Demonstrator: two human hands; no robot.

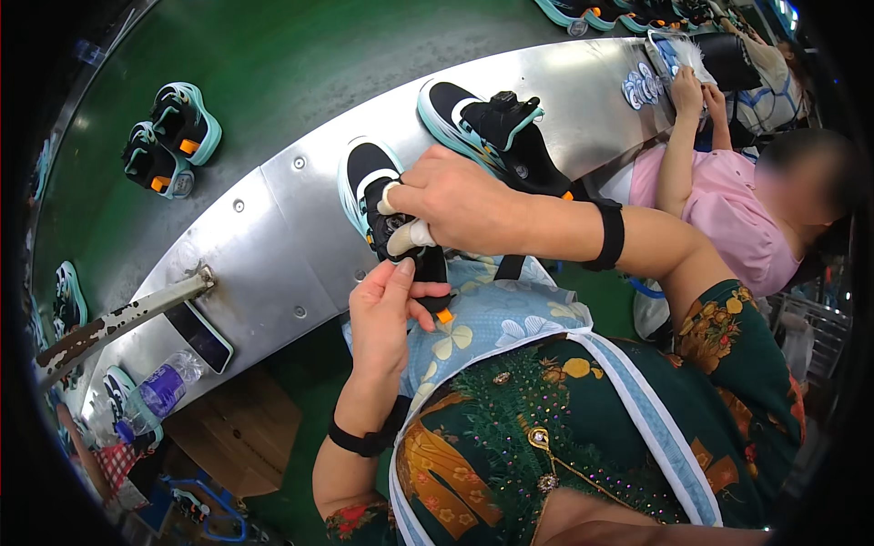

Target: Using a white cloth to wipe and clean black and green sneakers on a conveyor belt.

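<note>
A black sneaker with a white and mint sole (359, 162) lies on the metal ledge in front of me, its toe pointing away. My right hand (460, 202) is over its opening, with pale finger cots on two digits pressed into the black upper. Just below, my left hand (387, 314) pinches the shoe's black collar near the heel, by an orange tab (444, 316). The fingers hide much of the upper. A matching sneaker (464, 118) sits beside it to the right, nothing touching it.
A pair of sneakers (168, 141) stands on the green belt (273, 55). A phone (202, 335), a bottle with a purple label (159, 396) and a chipped metal bar (127, 323) are at left. A co-worker in pink (719, 200) handles round stickers (643, 86) at right.
</note>
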